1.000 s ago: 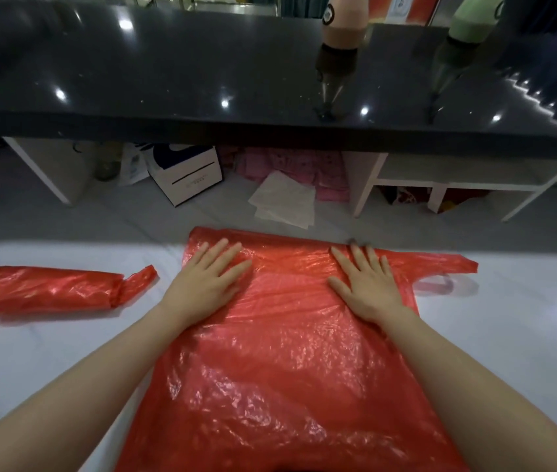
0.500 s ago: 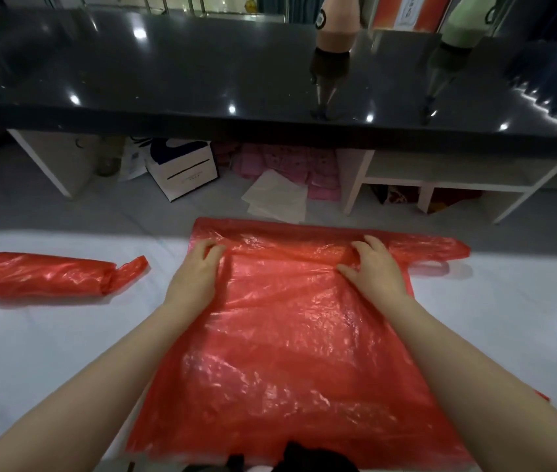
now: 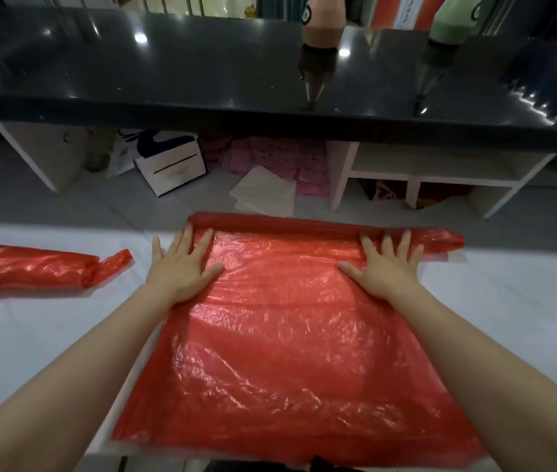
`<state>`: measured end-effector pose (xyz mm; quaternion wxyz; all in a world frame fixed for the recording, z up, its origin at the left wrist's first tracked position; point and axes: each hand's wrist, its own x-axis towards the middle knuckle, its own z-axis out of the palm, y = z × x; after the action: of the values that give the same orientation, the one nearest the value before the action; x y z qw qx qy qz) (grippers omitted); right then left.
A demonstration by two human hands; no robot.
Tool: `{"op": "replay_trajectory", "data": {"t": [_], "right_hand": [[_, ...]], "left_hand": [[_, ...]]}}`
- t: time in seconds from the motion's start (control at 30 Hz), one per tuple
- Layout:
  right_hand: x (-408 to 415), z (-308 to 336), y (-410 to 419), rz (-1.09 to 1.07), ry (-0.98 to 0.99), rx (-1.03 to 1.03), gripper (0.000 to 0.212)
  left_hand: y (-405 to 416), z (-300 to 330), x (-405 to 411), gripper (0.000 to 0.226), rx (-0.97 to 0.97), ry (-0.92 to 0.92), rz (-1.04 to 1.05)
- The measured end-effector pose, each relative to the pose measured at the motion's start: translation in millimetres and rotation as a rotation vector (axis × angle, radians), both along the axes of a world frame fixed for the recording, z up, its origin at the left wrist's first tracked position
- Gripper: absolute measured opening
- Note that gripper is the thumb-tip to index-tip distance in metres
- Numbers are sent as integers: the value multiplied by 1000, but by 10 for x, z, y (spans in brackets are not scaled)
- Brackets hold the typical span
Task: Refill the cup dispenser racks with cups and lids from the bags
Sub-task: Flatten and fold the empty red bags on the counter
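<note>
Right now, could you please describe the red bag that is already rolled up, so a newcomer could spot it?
On the white counter, look left of the left hand. The rolled red bag lies there alone as a tight tube, whereas the flat red bag is spread under both hands.

Bare white counter [image 3: 508,301] flanks the flat bag [image 3: 280,352]; rolled bag [image 3: 32,267] lies far left.
</note>
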<state>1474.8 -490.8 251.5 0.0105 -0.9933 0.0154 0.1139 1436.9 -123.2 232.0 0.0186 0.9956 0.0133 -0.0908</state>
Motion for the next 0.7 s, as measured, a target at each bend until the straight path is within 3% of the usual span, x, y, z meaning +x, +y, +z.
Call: {"op": "replay_trajectory", "data": {"t": [0.07, 0.13, 0.2, 0.27, 0.4, 0.57, 0.7], "right_hand": [[-120, 122, 148, 27, -128, -32, 86], [-348, 202, 296, 91, -183, 97, 77], [-628, 207, 391, 150, -93, 262, 75], [-886, 133, 452, 193, 53, 299, 80], [-1079, -120, 516, 173, 142, 241, 84], [-1193, -336, 418, 210, -27, 160, 77], [-1264, -389, 346, 215, -95, 143, 81]], "left_hand": [[-42, 82, -127, 70, -135, -116, 28], [-89, 177, -348, 66, -343, -213, 73], [-154, 234, -619, 64, -471, -239, 107], [-247, 251, -882, 63, -506, -217, 97], [-415, 160, -1153, 68, -496, -122, 73], [-462, -86, -1327, 70, -202, -69, 1], [-448, -173, -1329, 70, -142, -86, -22]]}}
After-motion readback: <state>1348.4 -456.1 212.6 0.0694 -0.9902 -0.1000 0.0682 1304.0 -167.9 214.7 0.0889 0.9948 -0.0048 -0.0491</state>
